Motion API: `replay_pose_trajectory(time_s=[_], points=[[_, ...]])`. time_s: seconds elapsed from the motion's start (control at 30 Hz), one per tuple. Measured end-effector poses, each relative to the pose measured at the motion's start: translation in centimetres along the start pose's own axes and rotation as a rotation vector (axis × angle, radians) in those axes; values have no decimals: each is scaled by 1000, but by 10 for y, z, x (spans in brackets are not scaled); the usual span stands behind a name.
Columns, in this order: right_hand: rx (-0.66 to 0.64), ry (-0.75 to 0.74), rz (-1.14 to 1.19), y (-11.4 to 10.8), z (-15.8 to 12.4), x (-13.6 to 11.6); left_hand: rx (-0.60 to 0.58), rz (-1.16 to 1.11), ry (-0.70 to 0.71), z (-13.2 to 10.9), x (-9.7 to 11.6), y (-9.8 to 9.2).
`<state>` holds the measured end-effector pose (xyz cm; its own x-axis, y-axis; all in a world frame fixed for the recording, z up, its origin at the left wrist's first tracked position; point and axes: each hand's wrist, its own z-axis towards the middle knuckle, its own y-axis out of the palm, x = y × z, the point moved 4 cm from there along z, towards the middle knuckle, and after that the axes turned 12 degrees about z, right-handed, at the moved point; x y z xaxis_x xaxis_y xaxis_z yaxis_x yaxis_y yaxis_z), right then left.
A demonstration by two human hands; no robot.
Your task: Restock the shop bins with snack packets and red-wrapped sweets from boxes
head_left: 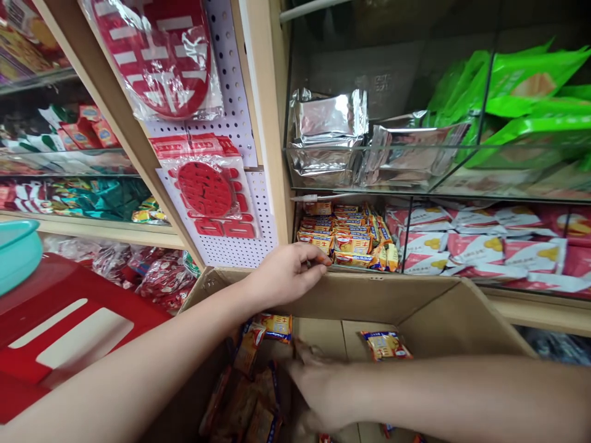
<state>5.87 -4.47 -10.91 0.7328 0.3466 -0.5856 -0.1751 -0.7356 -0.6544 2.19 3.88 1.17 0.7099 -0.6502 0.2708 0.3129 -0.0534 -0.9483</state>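
Note:
My left hand (295, 274) is above the far edge of a cardboard box (360, 289), in front of a shelf stack of small orange-and-blue snack packets (353, 240). Its fingers are curled together. A bit of orange shows at the fingertips, but what they hold, if anything, is hidden. Down inside the box is my right hand (318, 387), smeared by motion, close to loose packets of the same kind. One snack packet (277, 326) leans near the box's far left side, and another snack packet (385, 346) lies apart to the right. More are in shadow at the lower left.
Silver packets (330, 117) and green bags (521, 104) fill the glass-fronted shelf above. Pink-and-white packets (480, 246) stand right of the orange ones. Red decorations (205, 187) hang on a pegboard (231, 246). A red container (69, 320) and a teal basin (18, 252) are at left.

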Motion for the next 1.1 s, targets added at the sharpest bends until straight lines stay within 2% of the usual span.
replay_pose_trajectory(time_s=[0.07, 0.17, 0.27, 0.37, 0.43, 0.53, 0.6, 0.63, 0.67, 0.77, 0.83, 0.93, 1.0, 1.1], points=[[-99, 34, 13, 15, 1, 0, -21, -10, 9, -1, 1, -1], [-154, 75, -61, 30, 1, -2, -42, -28, -5, -1, 1, -1], [-135, 121, -122, 30, 3, -5, -65, -42, -14, -1, 1, 0], [-208, 168, -281, 30, 8, -2, -64, -40, -1, -2, 1, -1], [-253, 93, -396, 30, 12, -2, -65, -39, 0, -3, 1, -1], [-195, -58, -434, 14, 6, -8, -52, -103, -12, -3, 1, 0], [-81, -102, -429, -12, -8, -16, -19, -250, -43, -3, -1, -2], [7, -121, -418, -31, -19, -19, -5, -352, -65, -3, -3, -3], [153, -174, -379, -52, -31, -24, 10, -460, -89, -3, -5, -5], [553, -322, -57, -115, -69, -22, 18, -760, -153, -4, -9, -10], [724, -340, 234, -144, -84, -6, 28, -908, -156, -4, -9, -12], [817, -295, 578, -161, -88, 23, 63, -1001, -155, -2, -8, -11], [855, -301, 681, -163, -84, 34, 96, -996, -185, 0, -8, -9], [957, -371, 757, -163, -81, 38, 151, -983, -222, 2, -10, -6]])
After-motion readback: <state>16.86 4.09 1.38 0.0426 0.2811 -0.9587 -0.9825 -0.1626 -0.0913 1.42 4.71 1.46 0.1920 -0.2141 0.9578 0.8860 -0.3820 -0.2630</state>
